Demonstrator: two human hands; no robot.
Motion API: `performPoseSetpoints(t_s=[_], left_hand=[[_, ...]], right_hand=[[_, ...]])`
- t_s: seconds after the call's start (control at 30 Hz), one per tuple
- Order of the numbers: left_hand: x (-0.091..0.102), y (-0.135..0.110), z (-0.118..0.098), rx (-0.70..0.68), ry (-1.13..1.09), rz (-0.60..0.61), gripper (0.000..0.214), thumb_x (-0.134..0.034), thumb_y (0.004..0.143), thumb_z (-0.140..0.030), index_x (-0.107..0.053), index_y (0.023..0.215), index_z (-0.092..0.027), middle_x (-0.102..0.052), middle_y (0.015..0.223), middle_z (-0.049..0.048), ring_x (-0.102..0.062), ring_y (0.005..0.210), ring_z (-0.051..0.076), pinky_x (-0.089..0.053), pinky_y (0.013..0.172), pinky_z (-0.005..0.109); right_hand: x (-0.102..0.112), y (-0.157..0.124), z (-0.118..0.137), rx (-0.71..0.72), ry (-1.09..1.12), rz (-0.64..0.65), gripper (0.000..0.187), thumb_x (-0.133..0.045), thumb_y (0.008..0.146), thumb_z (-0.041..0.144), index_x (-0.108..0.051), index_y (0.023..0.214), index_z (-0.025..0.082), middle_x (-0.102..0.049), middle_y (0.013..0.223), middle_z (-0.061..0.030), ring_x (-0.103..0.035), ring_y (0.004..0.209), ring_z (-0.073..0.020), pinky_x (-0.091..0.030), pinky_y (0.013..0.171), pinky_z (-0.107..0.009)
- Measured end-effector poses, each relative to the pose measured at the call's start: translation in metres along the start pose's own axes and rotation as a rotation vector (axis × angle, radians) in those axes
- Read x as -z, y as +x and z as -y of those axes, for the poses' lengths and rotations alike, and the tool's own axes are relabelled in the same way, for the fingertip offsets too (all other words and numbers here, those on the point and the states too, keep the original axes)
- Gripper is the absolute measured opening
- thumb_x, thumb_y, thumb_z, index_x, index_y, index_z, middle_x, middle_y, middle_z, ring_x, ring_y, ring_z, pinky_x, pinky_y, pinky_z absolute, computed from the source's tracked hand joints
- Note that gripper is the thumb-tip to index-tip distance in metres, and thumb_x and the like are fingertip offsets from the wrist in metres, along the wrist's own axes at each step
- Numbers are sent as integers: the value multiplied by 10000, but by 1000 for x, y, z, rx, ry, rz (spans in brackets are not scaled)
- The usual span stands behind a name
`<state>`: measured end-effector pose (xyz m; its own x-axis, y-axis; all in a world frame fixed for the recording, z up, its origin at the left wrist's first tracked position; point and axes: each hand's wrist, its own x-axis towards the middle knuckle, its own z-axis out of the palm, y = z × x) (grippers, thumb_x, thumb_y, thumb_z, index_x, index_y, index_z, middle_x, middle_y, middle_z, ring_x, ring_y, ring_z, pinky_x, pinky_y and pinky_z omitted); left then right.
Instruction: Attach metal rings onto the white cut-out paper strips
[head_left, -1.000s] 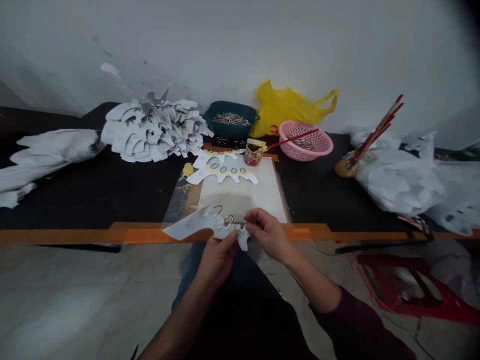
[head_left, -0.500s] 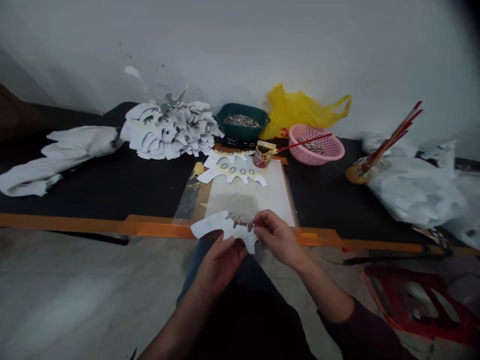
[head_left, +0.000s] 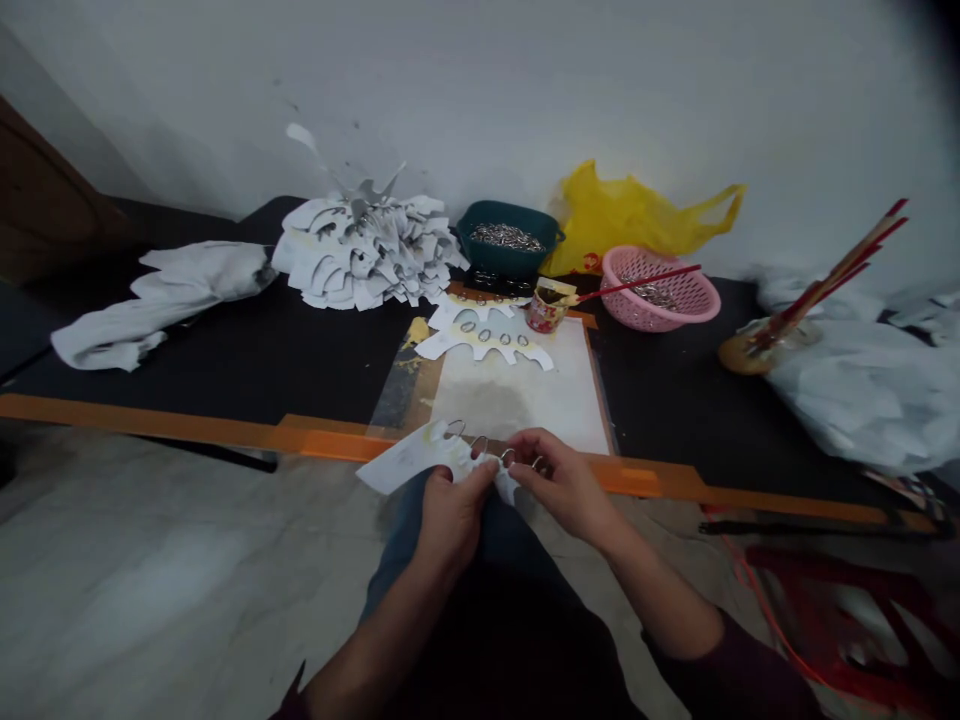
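Note:
A white cut-out paper piece [head_left: 409, 460] with several metal rings along its upper edge is held over my lap, at the table's front edge. My left hand [head_left: 450, 515] pinches its lower edge from below. My right hand [head_left: 564, 482] is closed, its fingertips pinching a metal ring [head_left: 508, 457] at the piece's right end. Another cut-out piece with rings [head_left: 484, 335] lies flat on the white sheet [head_left: 525, 395] further back.
A heap of white cut-outs [head_left: 367, 250] sits at the back left, a dark green tub of rings [head_left: 508, 240], a yellow bag [head_left: 630, 215] and a pink basket [head_left: 660, 290] at the back. A small glue can [head_left: 546, 306] holds a red stick. White plastic bags lie right.
The view has shifted, so the table appears further right. The paper piece and both hands stay together over my lap; the piece has tilted slightly, with my right fingers working along its ringed edge.

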<state>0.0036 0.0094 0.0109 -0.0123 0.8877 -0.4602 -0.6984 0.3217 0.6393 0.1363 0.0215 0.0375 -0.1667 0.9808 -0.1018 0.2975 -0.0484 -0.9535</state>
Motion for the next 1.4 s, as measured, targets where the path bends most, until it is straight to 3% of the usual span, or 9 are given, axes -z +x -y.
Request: performPoseSetpoints(t_s=[0.17, 0.27, 0.47, 0.63, 0.8, 0.97, 1.1, 1.27, 1.4], left_hand=[[5, -2, -3, 64, -7, 158, 352, -772, 519, -152, -639, 844, -176, -691, 855, 14, -625, 790, 163, -485, 768, 276], [9, 0, -5, 61, -3, 122, 288, -761, 554, -225, -646, 814, -182, -690, 858, 11, -621, 799, 176, -496, 747, 304], [13, 5, -6, 17, 89, 47, 268, -716, 639, -257, -646, 872, -144, -692, 812, 24, -612, 701, 133, -474, 646, 237], [14, 6, -11, -36, 183, 54, 243, -758, 581, -262, -616, 734, -136, -666, 717, -5, -587, 654, 116, -472, 640, 229], [6, 1, -18, -35, 294, 99, 255, -737, 608, -310, -569, 740, -170, -523, 527, -83, -439, 424, 38, -366, 451, 158], [4, -2, -22, -18, 297, 135, 261, -668, 680, -379, -556, 782, -166, -453, 492, -84, -346, 368, 21, -261, 380, 140], [8, -1, -24, 11, 309, 180, 266, -656, 689, -393, -560, 799, -170, -461, 505, -77, -334, 365, 20, -235, 365, 138], [9, -3, -30, -1, 381, 229, 282, -675, 664, -402, -587, 761, -152, -503, 547, -56, -389, 418, 24, -304, 407, 134], [10, -7, -31, 65, 349, 208, 386, -714, 610, -408, -586, 867, -151, -562, 589, -34, -453, 445, 52, -366, 435, 162]], right_hand=[[6, 4, 1, -73, -33, -56, 136, -585, 738, 255, -560, 850, 182, -524, 701, 28, -464, 610, -92, -381, 559, -207], [11, 4, -1, -63, -19, -28, 138, -594, 741, 256, -562, 856, 186, -534, 711, 30, -476, 622, -90, -381, 566, -203], [22, 1, -4, -18, 4, 139, 172, -504, 834, 320, -577, 923, 191, -603, 804, -8, -539, 696, -113, -425, 615, -229], [23, 4, 13, 307, -152, -44, 132, -556, 817, 273, -621, 916, 215, -568, 1020, -59, -545, 974, -170, -464, 774, -282], [5, 12, 28, 489, -305, -1, 123, -550, 808, 172, -607, 909, 211, -604, 861, -34, -576, 827, -142, -477, 740, -276], [-1, 17, 24, 488, -384, 21, 188, -552, 789, 138, -585, 959, 211, -616, 862, -32, -578, 812, -142, -479, 731, -277], [2, 16, 24, 400, -376, 68, 237, -553, 788, 146, -563, 1012, 224, -619, 873, -20, -586, 775, -129, -482, 709, -267], [1, 16, 33, 405, -507, 106, 306, -545, 774, 105, -541, 1055, 226, -604, 818, -8, -563, 775, -135, -465, 714, -265], [-1, 16, 35, 450, -657, 120, 352, -546, 772, 94, -512, 1111, 185, -608, 829, -30, -537, 810, -159, -444, 745, -288]])
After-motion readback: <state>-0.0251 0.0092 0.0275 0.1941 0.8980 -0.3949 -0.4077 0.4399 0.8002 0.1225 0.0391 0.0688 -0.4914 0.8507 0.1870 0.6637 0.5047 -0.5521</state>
